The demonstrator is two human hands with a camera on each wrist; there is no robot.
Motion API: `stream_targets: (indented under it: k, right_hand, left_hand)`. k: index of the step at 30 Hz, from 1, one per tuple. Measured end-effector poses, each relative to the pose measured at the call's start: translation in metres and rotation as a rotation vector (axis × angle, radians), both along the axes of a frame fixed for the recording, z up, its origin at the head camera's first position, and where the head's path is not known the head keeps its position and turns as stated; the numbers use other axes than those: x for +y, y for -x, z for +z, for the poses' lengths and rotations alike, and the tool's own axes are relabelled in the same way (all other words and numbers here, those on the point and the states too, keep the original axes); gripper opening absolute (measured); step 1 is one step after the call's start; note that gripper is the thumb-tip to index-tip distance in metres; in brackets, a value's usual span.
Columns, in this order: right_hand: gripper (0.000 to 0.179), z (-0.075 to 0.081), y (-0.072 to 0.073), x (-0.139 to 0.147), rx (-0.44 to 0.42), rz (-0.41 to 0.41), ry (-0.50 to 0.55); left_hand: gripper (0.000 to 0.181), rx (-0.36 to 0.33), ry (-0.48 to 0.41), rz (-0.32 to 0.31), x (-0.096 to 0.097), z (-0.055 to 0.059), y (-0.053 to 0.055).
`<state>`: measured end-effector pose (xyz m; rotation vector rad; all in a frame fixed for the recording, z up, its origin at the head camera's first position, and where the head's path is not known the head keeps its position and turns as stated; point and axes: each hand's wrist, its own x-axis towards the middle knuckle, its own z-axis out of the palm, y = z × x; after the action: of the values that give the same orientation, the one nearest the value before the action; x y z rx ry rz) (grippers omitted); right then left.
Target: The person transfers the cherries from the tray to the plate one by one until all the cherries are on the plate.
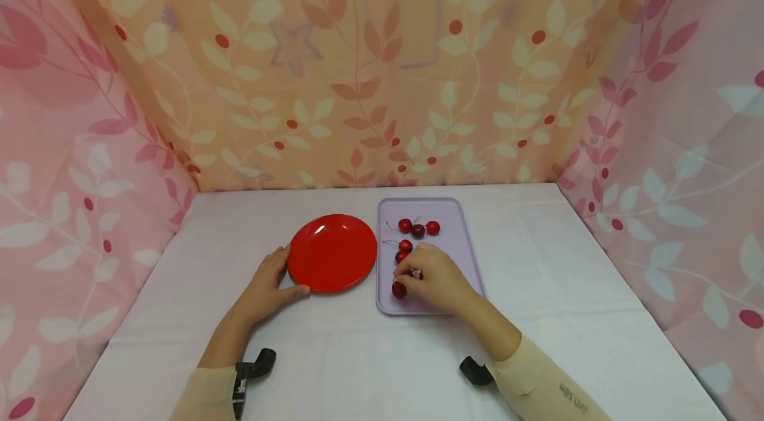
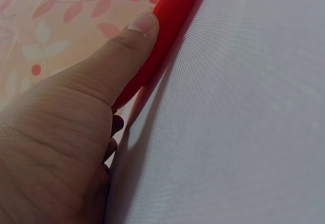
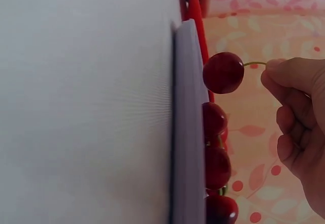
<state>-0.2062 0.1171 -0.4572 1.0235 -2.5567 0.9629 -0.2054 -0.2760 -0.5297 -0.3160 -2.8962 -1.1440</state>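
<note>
Almost upright, stem (image 3: 254, 63), right hand (image 1: 438, 277) pinching top, cherry (image 3: 223, 72) below

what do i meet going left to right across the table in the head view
Left sleeve, left hand, red plate, lilac tray, right sleeve. The right hand and the cherries overlap the tray's span, so they get no separate place.
</note>
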Motion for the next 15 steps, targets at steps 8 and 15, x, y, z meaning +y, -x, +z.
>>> stream_targets:
  k: [8, 15]
  right_hand:
    - [0.012, 0.02, 0.013, -0.009, 0.042, -0.006, 0.003]
    - [0.011, 0.039, 0.024, -0.026, 0.028, -0.022, 0.018]
  left_hand:
    - [0.114, -0.008, 0.01, -0.002, 0.001, 0.001, -0.001]
    - [0.114, -0.004, 0.012, -0.001, 0.0, 0.001, -0.001]
